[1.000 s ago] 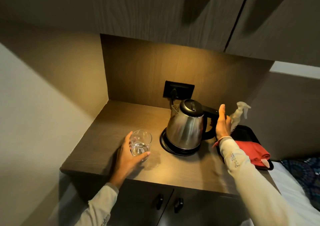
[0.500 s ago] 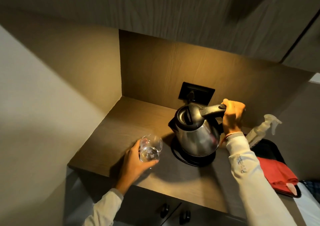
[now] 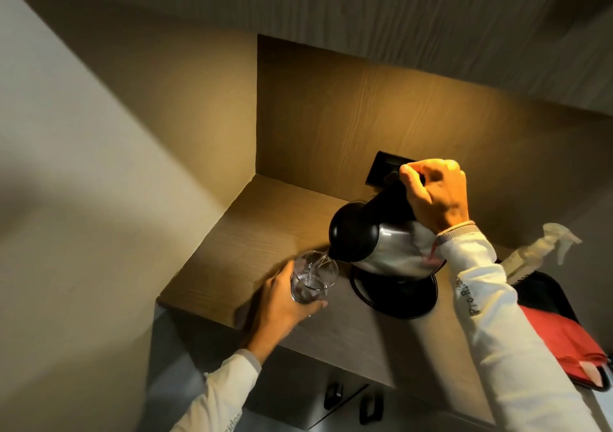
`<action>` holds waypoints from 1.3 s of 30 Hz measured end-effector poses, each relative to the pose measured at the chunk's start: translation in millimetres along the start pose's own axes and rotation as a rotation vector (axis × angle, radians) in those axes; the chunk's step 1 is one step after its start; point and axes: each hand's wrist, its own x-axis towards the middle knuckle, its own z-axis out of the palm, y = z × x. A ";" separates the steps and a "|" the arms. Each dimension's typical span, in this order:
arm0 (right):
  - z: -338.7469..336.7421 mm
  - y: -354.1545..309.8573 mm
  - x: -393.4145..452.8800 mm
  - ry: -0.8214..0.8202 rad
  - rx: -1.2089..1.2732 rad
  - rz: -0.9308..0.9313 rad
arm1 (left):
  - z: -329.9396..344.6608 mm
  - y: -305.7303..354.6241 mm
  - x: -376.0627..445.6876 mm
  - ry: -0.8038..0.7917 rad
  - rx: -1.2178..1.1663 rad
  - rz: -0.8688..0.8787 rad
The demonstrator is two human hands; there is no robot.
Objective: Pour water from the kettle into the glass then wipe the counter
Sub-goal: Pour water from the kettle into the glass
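A steel kettle (image 3: 384, 242) with a black lid is lifted off its black base (image 3: 398, 295) and tipped to the left. My right hand (image 3: 438, 196) grips its black handle from above. A thin stream of water runs from the spout into a clear glass (image 3: 311, 279), which holds some water. My left hand (image 3: 282, 305) wraps around the glass and holds it tilted just above the wooden counter (image 3: 258, 232), near the front edge.
A red cloth (image 3: 560, 338) lies in a black tray (image 3: 544, 289) at the right end of the counter, with a clear spray bottle (image 3: 537, 252) behind it. A black wall socket (image 3: 381, 166) sits behind the kettle. Cabinet doors with black handles (image 3: 351, 401) are below.
My right hand took the kettle's handle, lifted the kettle off its base and tipped it left. Water now streams into the glass, which my left hand raised and moved toward the spout.
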 end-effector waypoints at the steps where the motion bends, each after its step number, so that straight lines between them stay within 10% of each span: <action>1: 0.0 -2.9 0.8 -0.008 -0.009 -0.009 | 0.0 -1.3 0.1 0.000 -0.004 0.007; 39: -15.0 -31.3 4.7 -0.116 -0.245 -0.166 | -3.9 -10.3 -2.6 -0.029 -0.047 0.093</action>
